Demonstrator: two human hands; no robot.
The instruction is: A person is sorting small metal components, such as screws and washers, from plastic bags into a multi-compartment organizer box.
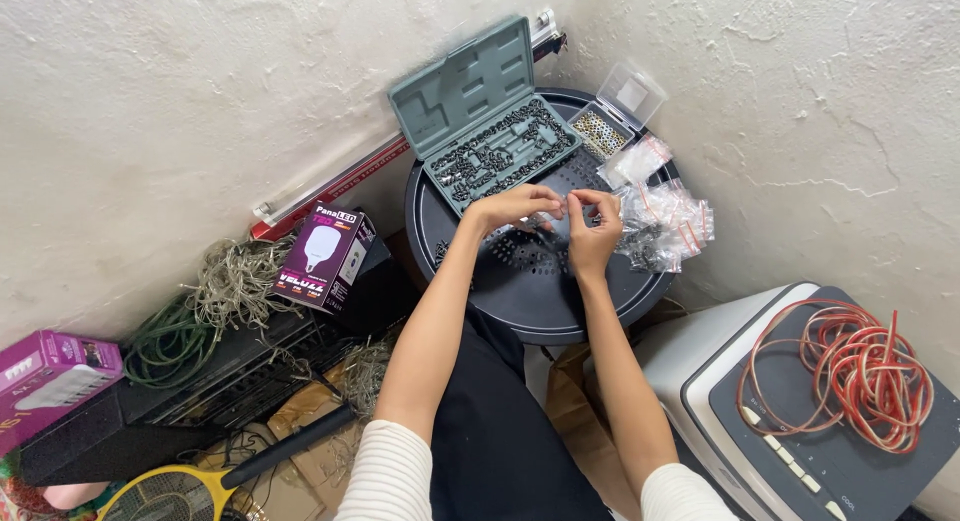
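Both hands meet over round dark perforated tray [520, 306]. Left hand [515, 207] fingers narrow, tips pinched together on sth tiny, can't tell what; right hand [592, 239] fingers curled narrow too, thumb + index touching the same spot between the two hands. The small item sits right at the fingertips, too small to ID.

Just right of the right fingers: pile of small clear zip bags [668, 221] w/ red seal strips, some holding dark bits, touching the hand's outer side. Just beyond the left fingertips: open grey-green plastic case [480, 111], lid up against wall, bottom half full of small dark screws/bits. Beyond right fingers, farther: small clear box [615, 116], lid open, metallic parts inside.

Well left of the fingers: purple LED bulb box [325, 256], tangled wire bundle [235, 286]. Well right + nearer cam: coil of red wire [850, 371] on a grey-white appliance [700, 361].
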